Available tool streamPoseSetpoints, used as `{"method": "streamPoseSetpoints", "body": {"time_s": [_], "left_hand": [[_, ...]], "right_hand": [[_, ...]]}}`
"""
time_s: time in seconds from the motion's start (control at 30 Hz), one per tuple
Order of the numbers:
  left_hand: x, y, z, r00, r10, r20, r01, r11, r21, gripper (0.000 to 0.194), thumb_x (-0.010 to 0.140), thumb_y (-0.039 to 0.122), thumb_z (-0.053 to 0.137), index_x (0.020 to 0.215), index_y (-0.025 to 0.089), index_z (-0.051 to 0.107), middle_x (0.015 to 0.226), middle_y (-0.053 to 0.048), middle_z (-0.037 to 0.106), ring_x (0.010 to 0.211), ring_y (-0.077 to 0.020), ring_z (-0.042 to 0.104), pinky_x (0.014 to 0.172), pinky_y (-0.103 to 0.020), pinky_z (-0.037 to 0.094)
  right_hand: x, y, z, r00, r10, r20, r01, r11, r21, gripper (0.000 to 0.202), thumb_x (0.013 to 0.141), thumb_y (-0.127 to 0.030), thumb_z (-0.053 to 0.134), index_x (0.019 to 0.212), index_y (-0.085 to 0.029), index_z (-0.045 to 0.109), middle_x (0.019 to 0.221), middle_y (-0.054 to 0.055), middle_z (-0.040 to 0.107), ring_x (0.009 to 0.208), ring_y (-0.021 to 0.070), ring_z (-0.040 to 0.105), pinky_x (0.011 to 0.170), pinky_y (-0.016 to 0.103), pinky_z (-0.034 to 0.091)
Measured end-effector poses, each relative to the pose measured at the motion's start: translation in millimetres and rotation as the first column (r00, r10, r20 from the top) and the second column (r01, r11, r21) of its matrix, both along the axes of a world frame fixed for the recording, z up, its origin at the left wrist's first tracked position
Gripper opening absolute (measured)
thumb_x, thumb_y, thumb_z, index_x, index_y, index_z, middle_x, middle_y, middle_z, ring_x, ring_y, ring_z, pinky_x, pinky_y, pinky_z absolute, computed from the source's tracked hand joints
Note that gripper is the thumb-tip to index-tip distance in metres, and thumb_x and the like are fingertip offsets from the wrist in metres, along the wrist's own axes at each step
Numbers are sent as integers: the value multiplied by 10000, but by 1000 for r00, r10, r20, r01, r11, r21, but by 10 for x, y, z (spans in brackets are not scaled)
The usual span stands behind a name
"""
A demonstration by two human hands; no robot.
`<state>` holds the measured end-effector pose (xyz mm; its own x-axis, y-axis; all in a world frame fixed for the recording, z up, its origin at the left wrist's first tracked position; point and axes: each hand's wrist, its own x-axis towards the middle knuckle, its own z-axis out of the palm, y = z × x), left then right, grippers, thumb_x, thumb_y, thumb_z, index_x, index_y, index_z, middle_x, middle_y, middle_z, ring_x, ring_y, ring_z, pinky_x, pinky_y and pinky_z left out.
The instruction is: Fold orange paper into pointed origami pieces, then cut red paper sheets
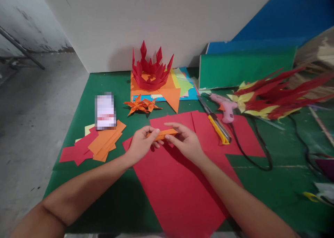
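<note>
Above the red paper [182, 192], my left hand [142, 142] and right hand [187, 142] pinch a folded orange piece [167, 134] between them, one at each end. Left of the red paper, a blurred, bright rectangle [105, 109] touches a fan of orange, red and yellow strips [103, 142] on the green tabletop [114, 196]. Beyond the red paper lie orange paper flowers [137, 106] and, farther back, a spiky red crown [150, 84]. A yellow utility knife [217, 128] rests partly on the red paper, beside a pink glue gun [225, 105] at its far right.
</note>
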<state>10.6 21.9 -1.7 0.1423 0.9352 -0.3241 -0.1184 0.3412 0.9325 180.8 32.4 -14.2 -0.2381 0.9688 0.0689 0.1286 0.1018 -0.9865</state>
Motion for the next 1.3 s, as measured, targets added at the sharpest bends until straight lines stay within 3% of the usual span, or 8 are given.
{"method": "streamPoseSetpoints", "body": {"time_s": [0.17, 0.4, 0.8, 1.3], "left_hand": [[-19, -18, -23, 1000, -5, 1, 5, 1000, 8, 289, 818, 426, 610, 755, 151, 550, 572, -1, 658, 456, -79, 578, 476, -184, 443], [-24, -14, 9, 998, -57, -38, 58, 998, 22, 279, 823, 421, 607, 774, 147, 596, 586, -12, 664, 500, -98, 612, 517, -203, 477], [-40, -41, 48, 996, -81, -34, 82, 997, 13, 295, 787, 433, 646, 741, 150, 580, 575, -4, 651, 488, -94, 598, 492, -203, 464], [7, -69, 72, 996, -82, -39, 82, 997, 12, 196, 815, 328, 616, 751, 164, 530, 579, 27, 608, 520, -91, 610, 513, -199, 477]], "right_hand": [[-4, -59, 23, 992, -14, 126, -5, 989, 150, 254, 843, -313, 599, 1080, -225, 621, 1038, 79, 673, 870, 182, 650, 748, 326, 544], [-4, -106, 81, 986, -15, 164, -19, 979, 203, 130, 867, -255, 550, 975, -233, 618, 920, 46, 688, 820, 175, 662, 750, 315, 542], [-23, -117, 75, 964, -55, 260, -34, 945, 326, 126, 875, -203, 536, 939, -240, 638, 878, 27, 717, 779, 159, 679, 724, 295, 547], [-80, -150, 85, 932, -151, 328, 21, 930, 366, 104, 871, -251, 552, 864, -245, 655, 812, 21, 720, 730, 169, 673, 691, 300, 536]]}}
